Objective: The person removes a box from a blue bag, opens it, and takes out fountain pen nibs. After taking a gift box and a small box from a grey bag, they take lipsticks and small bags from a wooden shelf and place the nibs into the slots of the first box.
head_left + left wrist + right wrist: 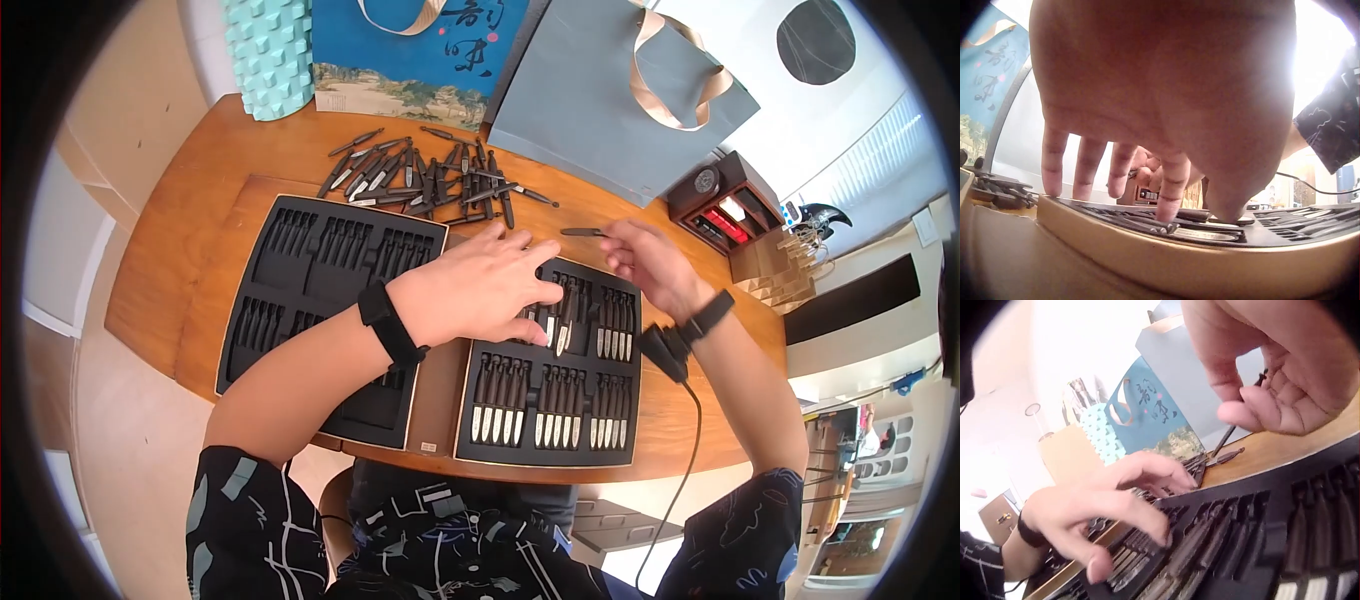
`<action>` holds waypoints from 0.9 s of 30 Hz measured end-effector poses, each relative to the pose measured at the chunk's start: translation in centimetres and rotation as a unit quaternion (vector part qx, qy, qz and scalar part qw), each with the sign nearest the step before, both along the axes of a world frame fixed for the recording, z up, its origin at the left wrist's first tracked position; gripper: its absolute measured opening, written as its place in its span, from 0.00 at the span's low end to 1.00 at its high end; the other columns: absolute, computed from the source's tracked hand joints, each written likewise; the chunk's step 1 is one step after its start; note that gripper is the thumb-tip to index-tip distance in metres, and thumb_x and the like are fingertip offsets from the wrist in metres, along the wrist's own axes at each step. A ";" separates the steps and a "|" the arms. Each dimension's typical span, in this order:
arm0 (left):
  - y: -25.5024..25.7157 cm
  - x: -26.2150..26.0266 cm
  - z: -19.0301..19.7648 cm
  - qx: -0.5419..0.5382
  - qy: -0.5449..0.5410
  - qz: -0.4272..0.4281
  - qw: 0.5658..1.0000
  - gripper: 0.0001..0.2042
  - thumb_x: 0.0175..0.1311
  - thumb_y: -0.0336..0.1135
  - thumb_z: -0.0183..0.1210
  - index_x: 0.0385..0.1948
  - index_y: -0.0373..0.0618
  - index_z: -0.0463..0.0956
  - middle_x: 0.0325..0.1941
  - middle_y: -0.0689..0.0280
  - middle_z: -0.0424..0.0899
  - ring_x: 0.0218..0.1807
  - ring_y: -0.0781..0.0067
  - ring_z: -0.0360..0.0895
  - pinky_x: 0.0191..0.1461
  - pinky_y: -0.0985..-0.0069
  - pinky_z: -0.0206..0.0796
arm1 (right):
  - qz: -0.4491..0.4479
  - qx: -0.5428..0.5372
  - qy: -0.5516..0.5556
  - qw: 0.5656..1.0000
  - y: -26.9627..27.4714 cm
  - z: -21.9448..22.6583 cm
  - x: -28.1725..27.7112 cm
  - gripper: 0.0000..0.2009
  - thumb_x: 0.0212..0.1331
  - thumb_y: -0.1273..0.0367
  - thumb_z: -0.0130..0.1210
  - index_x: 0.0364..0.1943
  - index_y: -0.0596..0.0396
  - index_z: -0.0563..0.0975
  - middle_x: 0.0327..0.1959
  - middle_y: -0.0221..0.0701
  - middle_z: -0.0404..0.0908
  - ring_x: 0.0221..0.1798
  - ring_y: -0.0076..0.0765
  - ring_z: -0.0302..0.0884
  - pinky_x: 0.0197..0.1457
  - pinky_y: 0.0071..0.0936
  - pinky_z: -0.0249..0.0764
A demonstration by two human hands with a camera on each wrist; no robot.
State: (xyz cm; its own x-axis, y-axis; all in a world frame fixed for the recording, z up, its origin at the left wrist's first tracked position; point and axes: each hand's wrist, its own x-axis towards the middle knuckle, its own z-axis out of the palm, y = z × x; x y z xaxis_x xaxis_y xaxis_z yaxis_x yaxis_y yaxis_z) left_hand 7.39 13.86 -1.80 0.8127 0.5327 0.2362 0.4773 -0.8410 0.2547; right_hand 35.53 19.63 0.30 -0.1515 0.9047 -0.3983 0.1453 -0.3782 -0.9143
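Observation:
My left hand [470,292] spreads over the upper part of the right black tray [535,361], thumb and index finger lowered at slim dark pieces with silvery ends. In the left wrist view, the fingers of that hand [1163,106] reach down to the tray's contents. Beyond the tray's upper right edge, my right hand [650,262] pinches one slim dark piece [582,232] between thumb and fingers, raised off the tray. The right wrist view shows this piece [1225,439] pointing down from the hand [1285,387]. Its far end is partly hidden by the fingers.
A loose pile of similar pieces [430,188] lies behind the trays. The left black tray [300,280] holds rows of dark pieces, partly under my left arm. Behind stand a blue bag [400,60], a grey bag [590,110] and a dark wooden box [690,195]. A cable [694,440] hangs at the right wrist.

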 end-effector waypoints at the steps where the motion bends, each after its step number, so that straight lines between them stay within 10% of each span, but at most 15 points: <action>1: 0.1 0.0 0.2 -0.016 0.002 -0.007 1.000 0.19 0.65 0.55 0.67 0.44 0.50 0.84 0.60 0.56 0.75 0.63 0.54 0.74 0.65 0.57 0.67 | 0.014 -0.024 -0.012 1.000 1.2 -0.4 -0.6 0.09 0.75 0.64 0.57 0.48 0.53 0.78 0.39 0.24 0.84 0.35 0.18 0.79 0.39 0.17 0.76; 7: 0.1 -0.1 0.6 -0.048 0.019 -0.005 0.999 0.14 0.68 0.49 0.66 0.42 0.49 0.82 0.62 0.56 0.73 0.64 0.53 0.75 0.66 0.57 0.67 | 0.040 -0.070 -0.011 0.997 3.0 0.1 -4.3 0.14 0.76 0.63 0.58 0.56 0.58 0.78 0.42 0.30 0.86 0.34 0.20 0.81 0.34 0.20 0.76; 12: 0.3 -1.5 0.8 -0.078 -0.027 -0.005 0.997 0.18 0.62 0.41 0.72 0.49 0.47 0.78 0.63 0.55 0.73 0.64 0.49 0.76 0.67 0.56 0.70 | 0.180 0.013 -0.244 0.953 0.1 3.6 -2.6 0.15 0.68 0.64 0.59 0.53 0.59 0.79 0.38 0.33 0.88 0.28 0.21 0.81 0.31 0.18 0.72; 19: 0.4 -1.4 0.8 -0.126 -0.006 0.020 0.992 0.31 0.55 0.38 0.77 0.58 0.42 0.71 0.66 0.54 0.74 0.68 0.47 0.75 0.69 0.56 0.71 | 0.122 -0.154 -0.105 0.975 -5.4 2.7 -2.0 0.22 0.70 0.59 0.64 0.56 0.65 0.78 0.52 0.42 0.85 0.49 0.38 0.88 0.57 0.31 0.87; 27: 0.1 -1.2 0.8 -0.115 -0.020 0.024 0.993 0.31 0.57 0.38 0.76 0.60 0.40 0.70 0.67 0.53 0.74 0.69 0.46 0.73 0.69 0.57 0.70 | 0.055 -0.069 -0.213 0.973 -7.1 0.6 -5.7 0.21 0.61 0.59 0.73 0.45 0.65 0.83 0.38 0.35 0.86 0.41 0.30 0.86 0.44 0.28 0.84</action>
State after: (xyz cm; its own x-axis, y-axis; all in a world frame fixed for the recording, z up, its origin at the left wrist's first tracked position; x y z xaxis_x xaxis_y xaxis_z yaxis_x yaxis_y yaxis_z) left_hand 6.18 13.92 -1.00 0.7777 0.6137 0.1364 0.5001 -0.7354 0.4571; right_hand 29.88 12.56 0.86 -0.0390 0.8257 -0.5628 0.5474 -0.4536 -0.7033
